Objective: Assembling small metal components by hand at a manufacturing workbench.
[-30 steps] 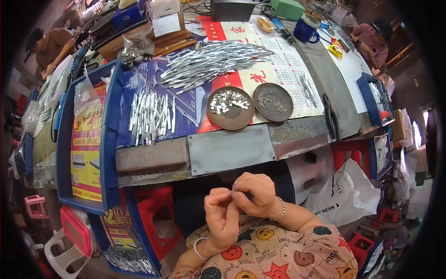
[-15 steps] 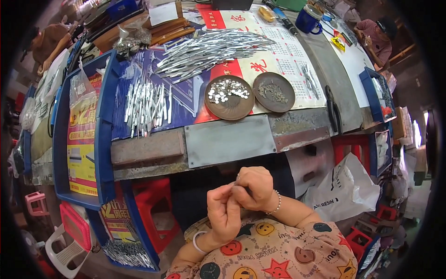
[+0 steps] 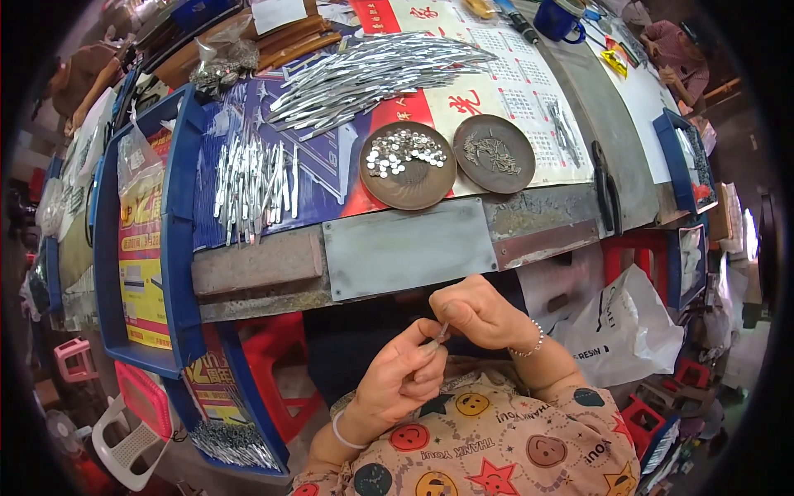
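Close to my body, just off the bench's front edge, my left hand point(image 3: 404, 370) pinches a thin silvery metal piece point(image 3: 443, 332) between thumb and fingertips. My right hand point(image 3: 484, 312) is closed at the upper end of the same piece, its fingers hiding most of that end. Beyond the hands lies a grey metal plate point(image 3: 409, 248) fixed to the bench edge. Behind it stand a brown dish of small shiny discs point(image 3: 407, 155) and a brown dish of tiny pin-like parts point(image 3: 494, 155).
Slim silver metal strips lie in a big pile point(image 3: 376, 78) and a smaller pile point(image 3: 255, 186). A blue tray point(image 3: 184, 240) stands at the left, pliers point(image 3: 606, 190) at the right, a blue mug point(image 3: 561, 20) at the back. A white plastic bag point(image 3: 624, 326) hangs right of my arm.
My hands have drawn slightly apart, so the thin metal piece now shows between them. The right hand moved up and right; the left turned, its fingers opening out somewhat.
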Demonstrator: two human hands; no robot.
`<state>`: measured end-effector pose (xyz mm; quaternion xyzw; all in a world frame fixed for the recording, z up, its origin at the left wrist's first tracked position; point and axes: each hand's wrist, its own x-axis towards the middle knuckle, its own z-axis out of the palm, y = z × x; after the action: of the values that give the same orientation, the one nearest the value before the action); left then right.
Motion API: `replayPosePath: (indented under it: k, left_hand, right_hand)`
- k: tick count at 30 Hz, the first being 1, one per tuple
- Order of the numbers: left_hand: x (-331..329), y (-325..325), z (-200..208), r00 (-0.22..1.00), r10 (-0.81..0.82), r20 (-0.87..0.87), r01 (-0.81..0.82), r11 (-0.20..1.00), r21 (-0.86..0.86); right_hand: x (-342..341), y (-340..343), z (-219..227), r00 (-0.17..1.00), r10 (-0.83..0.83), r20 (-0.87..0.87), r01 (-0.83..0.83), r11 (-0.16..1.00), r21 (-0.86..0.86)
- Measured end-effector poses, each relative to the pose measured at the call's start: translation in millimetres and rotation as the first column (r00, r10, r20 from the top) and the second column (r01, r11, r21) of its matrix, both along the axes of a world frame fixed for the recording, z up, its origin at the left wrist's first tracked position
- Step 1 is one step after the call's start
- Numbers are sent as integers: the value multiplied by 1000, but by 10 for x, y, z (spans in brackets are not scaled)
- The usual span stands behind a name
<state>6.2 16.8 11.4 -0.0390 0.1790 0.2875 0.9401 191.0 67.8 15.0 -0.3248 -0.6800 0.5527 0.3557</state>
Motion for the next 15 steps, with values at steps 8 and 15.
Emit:
replayPosePath:
  k: [8, 15]
  left_hand:
    - [78, 135, 27, 999, -27, 43, 30, 996, -84]
    - [94, 370, 94, 992, 15, -127, -3, 995, 98]
  right_hand:
    - [78, 64, -11, 986, -33, 163, 16, 994, 108]
    - [186, 121, 66, 990, -134, 48, 138, 985, -99]
